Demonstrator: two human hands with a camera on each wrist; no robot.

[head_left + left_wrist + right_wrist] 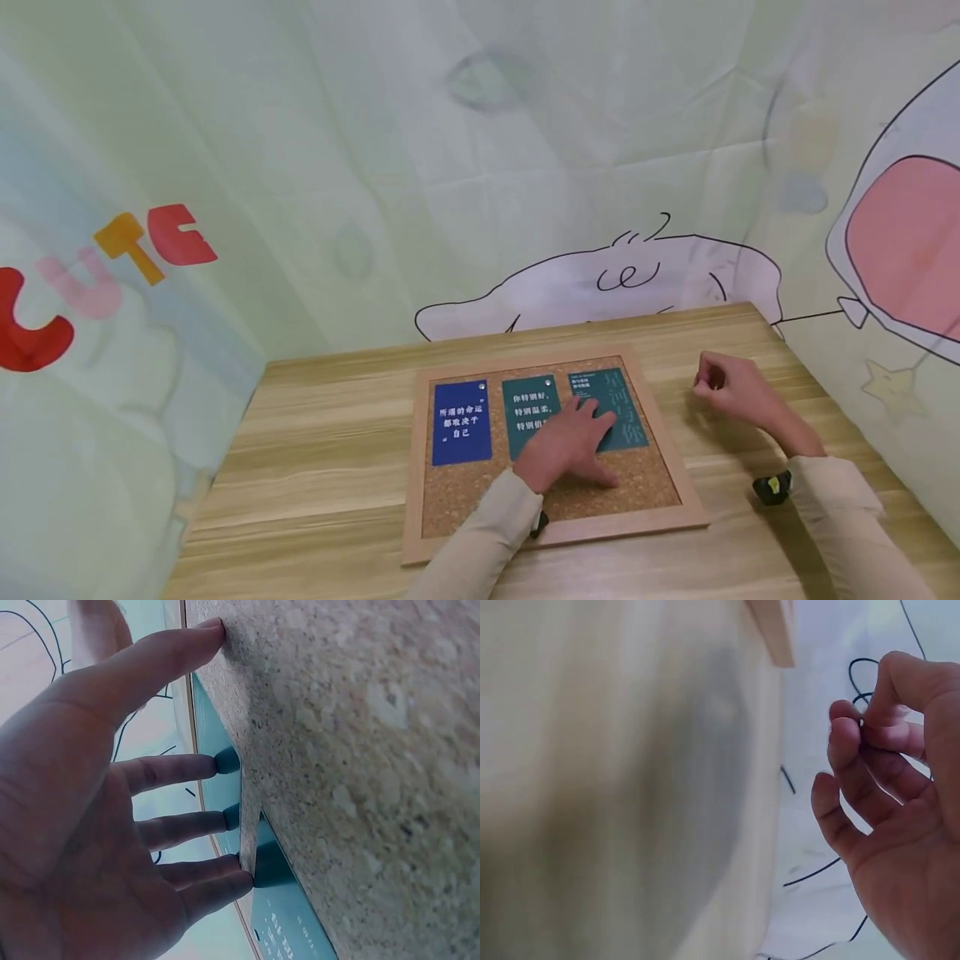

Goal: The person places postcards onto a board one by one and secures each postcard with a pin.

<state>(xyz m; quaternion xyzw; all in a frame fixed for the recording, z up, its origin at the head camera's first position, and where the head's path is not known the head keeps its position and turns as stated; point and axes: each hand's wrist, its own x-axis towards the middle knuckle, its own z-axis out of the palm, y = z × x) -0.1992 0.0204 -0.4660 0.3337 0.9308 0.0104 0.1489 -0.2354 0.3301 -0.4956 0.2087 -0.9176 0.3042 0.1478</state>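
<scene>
My left hand (566, 446) spreads over a framed corkboard (555, 508), fingers stretched out. Its fingertips press on the right-hand teal card (626, 417), and in the left wrist view the thumb tip touches or nearly touches the bare cork. The middle teal card (517, 400) lies partly behind this hand. On the left is a blue card (461, 421); it and the middle card each show a small pale pin head near the top right corner. Off the board's right side, my right hand (731, 387) hovers with thumb and forefinger tips together; whether something small is between them is hidden.
The board lies on a wood-grain table (322, 467), its wooden frame (660, 433) raised around the cork. Behind the table hangs a pale printed curtain (337, 167) with cartoon shapes and coloured letters. Black wrist devices (772, 487) sit at the cuffs.
</scene>
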